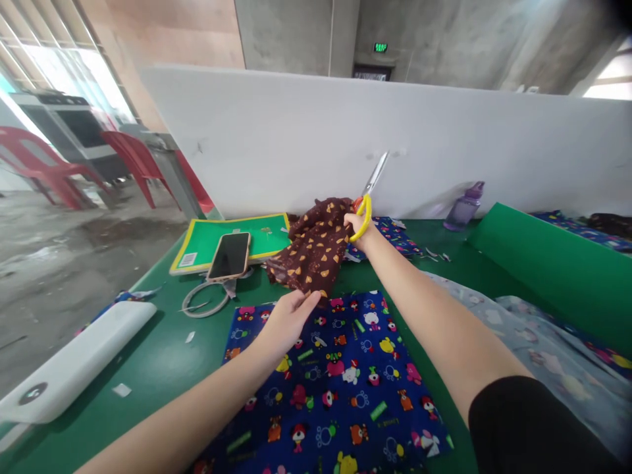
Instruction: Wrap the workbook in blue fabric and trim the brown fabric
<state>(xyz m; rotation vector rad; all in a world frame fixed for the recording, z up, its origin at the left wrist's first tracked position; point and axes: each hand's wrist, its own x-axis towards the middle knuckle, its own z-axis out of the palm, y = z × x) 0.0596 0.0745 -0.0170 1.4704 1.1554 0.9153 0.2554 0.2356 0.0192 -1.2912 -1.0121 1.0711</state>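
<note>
A brown cloth [320,247] with small yellow-orange shapes hangs bunched between my two hands. My left hand [291,319] pinches its lower edge. Higher up and to the right, my right hand [359,227] is closed around its upper part and also holds scissors [369,191] with yellow and orange handles. The metal blades point up and to the right, towards the white panel. Beneath my hands a dark blue cloth [326,388] printed with cartoon animals lies flat on the green table [162,355]. Part of my right hand's grip is hidden.
A phone [230,255] rests on a green book [269,230] with yellow edges, near a roll of tape [205,299]. At the left lies a long white device [83,362]. A purple bottle [463,207] stands by the white panel [296,138]; a green board [553,263] is at the right.
</note>
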